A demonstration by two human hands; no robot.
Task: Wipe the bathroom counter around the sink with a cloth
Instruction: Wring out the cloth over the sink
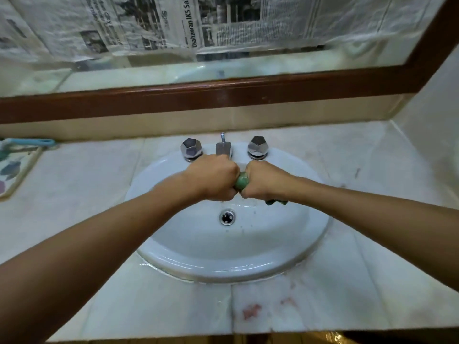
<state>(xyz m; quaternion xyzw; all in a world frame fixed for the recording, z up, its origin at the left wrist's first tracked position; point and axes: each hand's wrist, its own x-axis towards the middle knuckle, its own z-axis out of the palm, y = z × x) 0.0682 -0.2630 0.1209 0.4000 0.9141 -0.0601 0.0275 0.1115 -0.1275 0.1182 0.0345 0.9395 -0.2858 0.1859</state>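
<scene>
**Q:** Over the sink, what do you hold?

**Me:** Both fists clamp one green cloth, twisted into a short roll. Its long axis runs left to right between my left hand and right hand, which nearly touch; a tail hangs under the right.

**Q:** And the basin?

**Me:** Just droplets near the drain. Stained table lies nearest my right hand.

The sink at centre frame is glossy white ceramic. Both faceted tap knobs and the spout above it are mirror-bright chromed metal. The counter is pale, stained, veined stone with a dull sheen. A green cloth looks soft. Newsprint at the top is crinkled, matt paper over a polished brown wood frame.
</scene>
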